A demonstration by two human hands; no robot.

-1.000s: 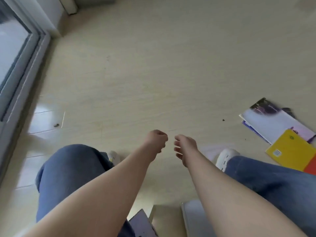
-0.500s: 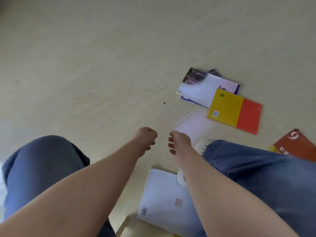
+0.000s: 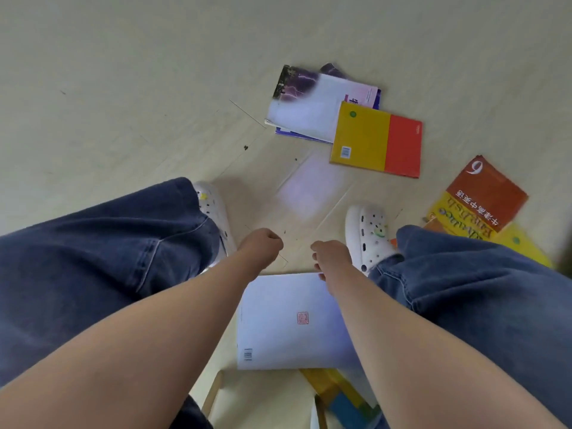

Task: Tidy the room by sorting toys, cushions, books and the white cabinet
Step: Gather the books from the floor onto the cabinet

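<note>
Between the knees: a white book (image 3: 288, 320) lay flat, with a small red stamp mid-cover and a barcode at its near left corner.
Book and hands: its far edge sat just under the right hand (image 3: 331, 255), whose forearm crossed the cover's right side; whether skin touched paper could not be told. The left hand (image 3: 263, 246) hung just past the book's far left corner, over bare floor.
Left hand: balled into a fist, with nothing seen in it.
Right hand: back up, fingers curled under, also gripping nothing visible.
Gap: the two hands were near each other but apart.
Beneath the book: yellow and blue books (image 3: 340, 394) stuck out from under its near right corner.
Feet: a left white clog (image 3: 213, 209) and a right white clog (image 3: 368, 233) stood either side of the hands, under wide blue jeans (image 3: 108, 258).
Ahead: a yellow-and-red book (image 3: 376, 139) overlapped the corner of a white book with purple lightning (image 3: 309, 106).
Right: an orange book marked 6 (image 3: 486, 193) lay on a yellow English book (image 3: 458, 224), partly hidden by the right knee.
Floor: pale wood-look floor (image 3: 123, 88), with a few dark specks.
</note>
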